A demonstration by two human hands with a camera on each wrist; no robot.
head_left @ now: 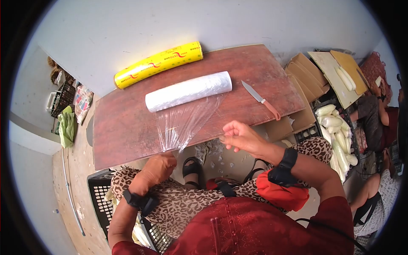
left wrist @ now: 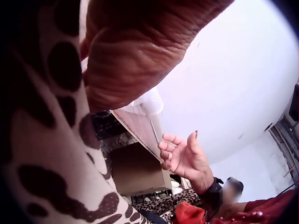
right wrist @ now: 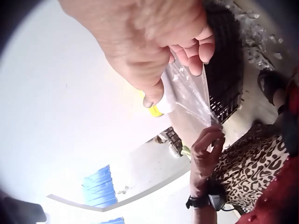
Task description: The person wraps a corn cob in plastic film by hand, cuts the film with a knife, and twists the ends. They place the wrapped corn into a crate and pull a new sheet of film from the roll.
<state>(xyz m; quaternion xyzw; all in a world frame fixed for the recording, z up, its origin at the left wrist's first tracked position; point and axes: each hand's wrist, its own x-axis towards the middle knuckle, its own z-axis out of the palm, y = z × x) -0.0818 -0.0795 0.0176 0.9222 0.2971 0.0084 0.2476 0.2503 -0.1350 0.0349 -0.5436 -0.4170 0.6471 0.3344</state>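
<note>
A white roll of cling film (head_left: 189, 90) lies on the dark red tabletop (head_left: 121, 131). From it, a clear sheet of film (head_left: 180, 123) runs toward the front edge, narrowing to a bunched end. My left hand (head_left: 158, 168) pinches that gathered end at the table's edge, as the right wrist view also shows with thumb and fingers (right wrist: 210, 140) on the film. To the right of the sheet, my right hand (head_left: 242, 137) hovers with loosely bent fingers and nothing in it. A knife with a pinkish handle (head_left: 270, 109) rests on the table beyond that hand.
A yellow printed roll (head_left: 159, 64) sits at the back by the wall. Cardboard (head_left: 304, 76) stands right of the table, near a crate heaped with pale long vegetables (head_left: 338, 136). A black crate (head_left: 98, 202) is by the left leg. Another person (head_left: 374, 199) sits at far right.
</note>
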